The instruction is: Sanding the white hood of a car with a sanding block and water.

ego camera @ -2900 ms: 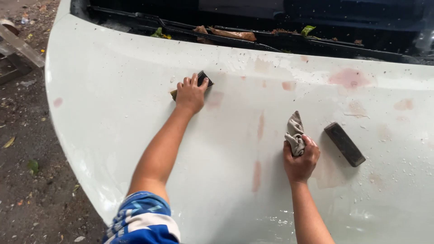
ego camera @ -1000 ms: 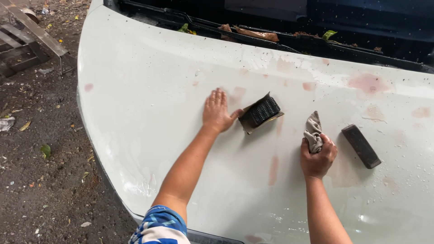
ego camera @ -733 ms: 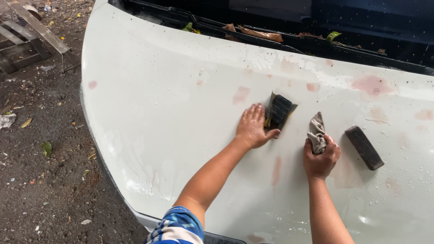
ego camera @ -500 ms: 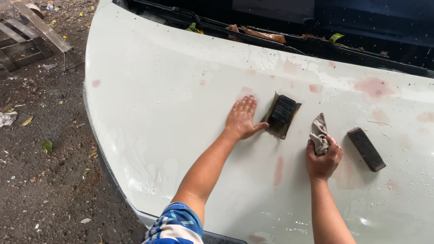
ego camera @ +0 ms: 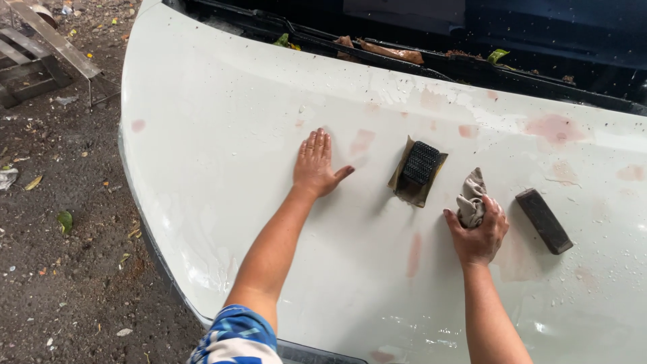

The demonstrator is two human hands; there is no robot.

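The left hand (ego camera: 315, 164) lay flat and open on the white hood (ego camera: 222, 135), fingers spread and pointing away from the person, holding nothing. The sanding block (ego camera: 419, 170) sat on its sheet of paper just to that hand's right, apart from the thumb, its long axis running up the hood and slightly tilted. The right hand (ego camera: 478, 229) was closed around a grey rag (ego camera: 470, 199), pressed on the panel about as near the block. A dark bar (ego camera: 544, 220) lay just beyond it.
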